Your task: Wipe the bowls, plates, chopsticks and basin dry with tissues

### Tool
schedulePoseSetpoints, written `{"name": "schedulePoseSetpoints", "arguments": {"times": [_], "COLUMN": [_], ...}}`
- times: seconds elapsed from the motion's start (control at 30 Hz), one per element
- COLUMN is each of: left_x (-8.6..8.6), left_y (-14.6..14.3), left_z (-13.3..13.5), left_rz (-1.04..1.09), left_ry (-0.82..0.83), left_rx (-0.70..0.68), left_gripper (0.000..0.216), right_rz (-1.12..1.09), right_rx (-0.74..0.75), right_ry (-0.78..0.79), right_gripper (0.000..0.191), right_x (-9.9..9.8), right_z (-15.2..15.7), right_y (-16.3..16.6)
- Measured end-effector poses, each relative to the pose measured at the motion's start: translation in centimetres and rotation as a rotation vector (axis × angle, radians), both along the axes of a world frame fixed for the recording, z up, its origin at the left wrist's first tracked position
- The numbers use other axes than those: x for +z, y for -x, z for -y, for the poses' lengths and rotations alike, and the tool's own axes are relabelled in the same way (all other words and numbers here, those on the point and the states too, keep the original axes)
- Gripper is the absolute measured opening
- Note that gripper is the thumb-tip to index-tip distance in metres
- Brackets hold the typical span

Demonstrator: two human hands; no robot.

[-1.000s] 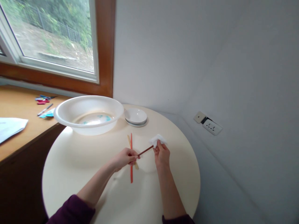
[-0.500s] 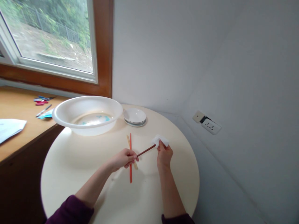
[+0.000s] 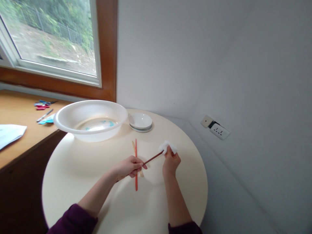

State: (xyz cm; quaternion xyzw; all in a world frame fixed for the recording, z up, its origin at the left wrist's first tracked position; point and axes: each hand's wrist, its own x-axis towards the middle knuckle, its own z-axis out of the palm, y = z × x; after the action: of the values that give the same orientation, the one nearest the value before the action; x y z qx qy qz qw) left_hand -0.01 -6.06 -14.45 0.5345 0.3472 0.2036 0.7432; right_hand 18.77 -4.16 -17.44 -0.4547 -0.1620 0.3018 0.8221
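My left hand (image 3: 130, 167) pinches the near end of a thin dark brown chopstick (image 3: 153, 158) and holds it slanted above the round cream table (image 3: 80, 165). My right hand (image 3: 170, 161) is closed on a crumpled white tissue (image 3: 166, 147) wrapped around the stick's far tip. Beneath my left hand a red chopstick (image 3: 136, 155) and a pale wooden one (image 3: 134, 145) lie flat on the table, pointing away from me.
A large white plastic basin (image 3: 90, 119) sits at the table's far left, with small stacked white dishes (image 3: 140, 122) beside it. A wooden ledge (image 3: 19, 113) on the left carries papers, a pen and small coloured items. A wall socket (image 3: 219, 130) is low on the right.
My right hand with the tissue has slid outward along the brown chopstick toward its tip. My left hand has barely shifted.
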Motion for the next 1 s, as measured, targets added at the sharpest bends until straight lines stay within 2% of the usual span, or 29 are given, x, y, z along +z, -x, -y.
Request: {"name": "schedulePoseSetpoints", "arguments": {"times": [0.07, 0.23, 0.4, 0.53, 0.6, 0.7, 0.77, 0.83, 1.0], "left_x": [0.1, 0.1, 0.1, 0.2, 0.0, -0.5, -0.9, -1.2, -0.8], "left_y": [0.1, 0.3, 0.2, -0.1, -0.3, -0.7, -0.9, -0.9, -0.5], "left_z": [-0.1, -0.5, -0.8, -0.8, -0.8, -0.8, -0.8, -0.8, -0.8], "left_rz": [0.015, 0.193, 0.291, 0.332, 0.318, 0.130, -0.005, -0.072, -0.149], "left_ry": [0.026, 0.077, 0.115, 0.158, 0.128, -0.073, -0.194, -0.242, -0.273], "left_rx": [0.003, 0.098, 0.235, 0.314, 0.317, 0.316, 0.326, 0.327, 0.301], "left_gripper": [0.042, 0.033, 0.020, 0.015, 0.019, 0.025, 0.028, 0.030, 0.034], "right_rz": [-0.164, -0.261, -0.356, -0.428, -0.427, -0.268, -0.134, -0.087, -0.180], "right_rx": [0.091, 0.216, 0.492, 0.645, 0.725, 0.831, 0.842, 0.789, 0.575], "right_ry": [-0.021, -0.014, -0.011, -0.002, -0.021, -0.046, -0.026, 0.015, 0.037], "right_gripper": [0.020, 0.011, 0.008, 0.007, 0.007, 0.009, 0.011, 0.014, 0.025], "right_x": [-0.3, -0.4, 0.5, 1.6, 2.0, 2.1, 1.8, 1.4, 1.1], "right_z": [-0.2, -0.3, 0.2, 0.9, 1.3, 1.8, 1.8, 1.6, 0.8], "right_y": [-0.2, -0.8, 0.4, 1.8, 2.6, 3.9, 4.7, 5.0, 3.7]}}
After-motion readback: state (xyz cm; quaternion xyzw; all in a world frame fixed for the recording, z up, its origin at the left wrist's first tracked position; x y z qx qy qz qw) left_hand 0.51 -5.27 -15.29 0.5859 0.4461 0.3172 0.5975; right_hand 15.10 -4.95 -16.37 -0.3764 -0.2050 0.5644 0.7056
